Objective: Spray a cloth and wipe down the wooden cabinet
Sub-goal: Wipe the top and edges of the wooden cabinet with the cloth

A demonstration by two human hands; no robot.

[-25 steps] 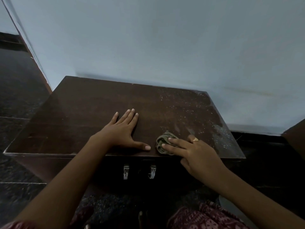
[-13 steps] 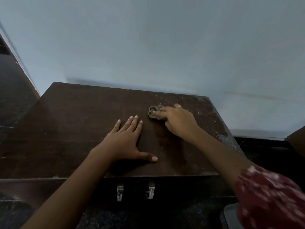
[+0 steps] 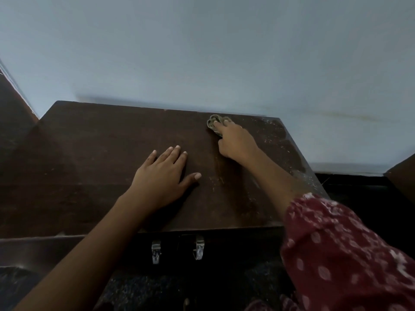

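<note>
The dark wooden cabinet [image 3: 94, 158] stands against a pale wall, its flat top filling the middle of the view. A small crumpled olive cloth [image 3: 213, 122] lies near the top's back edge, right of centre. My right hand [image 3: 235, 142] presses the cloth down, fingers stretched over it, arm reaching forward. Spread flat on the cabinet top near the middle, my left hand [image 3: 164, 176] has its fingers straight and the thumb out to the right. White dusty specks cover the top's right side [image 3: 292, 149]. No spray bottle is in view.
Two metal handles [image 3: 177, 251] hang on the cabinet's front below the top's edge. A pale wall [image 3: 202, 52] rises right behind the cabinet. Dark floor lies to the left and right, and a brown furniture corner [image 3: 402, 176] shows at the far right.
My right hand has pushed the cloth from the top's front edge to its back edge, near the wall. My left hand has stayed flat in place.
</note>
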